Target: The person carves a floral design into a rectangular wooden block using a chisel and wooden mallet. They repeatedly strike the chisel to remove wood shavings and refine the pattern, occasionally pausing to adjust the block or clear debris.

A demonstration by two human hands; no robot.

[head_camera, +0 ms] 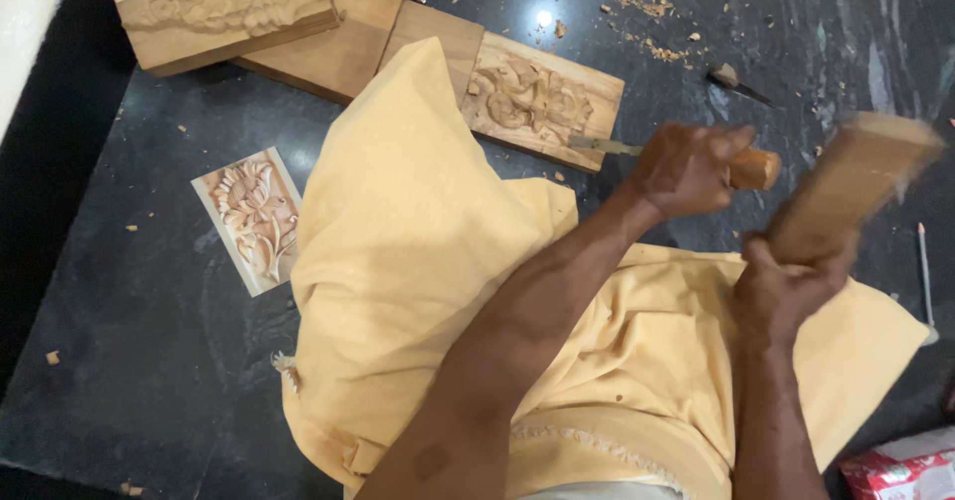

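Chisel [637,152] sits clamped in the left hand [686,170], fingers wrapped tight round its wooden handle, blade tip out past the knuckles, touching the carved wood panel [542,102]. Right hand [791,286] has its fingers closed on a blurry wooden mallet [851,182], raised just beside the handle end. Chisel looks stiff, light, sharp up front, so I'd say grip the handle only. Yellow cloth [418,241] lies under both wrists.

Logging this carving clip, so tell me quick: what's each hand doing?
Left hand: closed on the chisel.
Right hand: closed on the wooden mallet.
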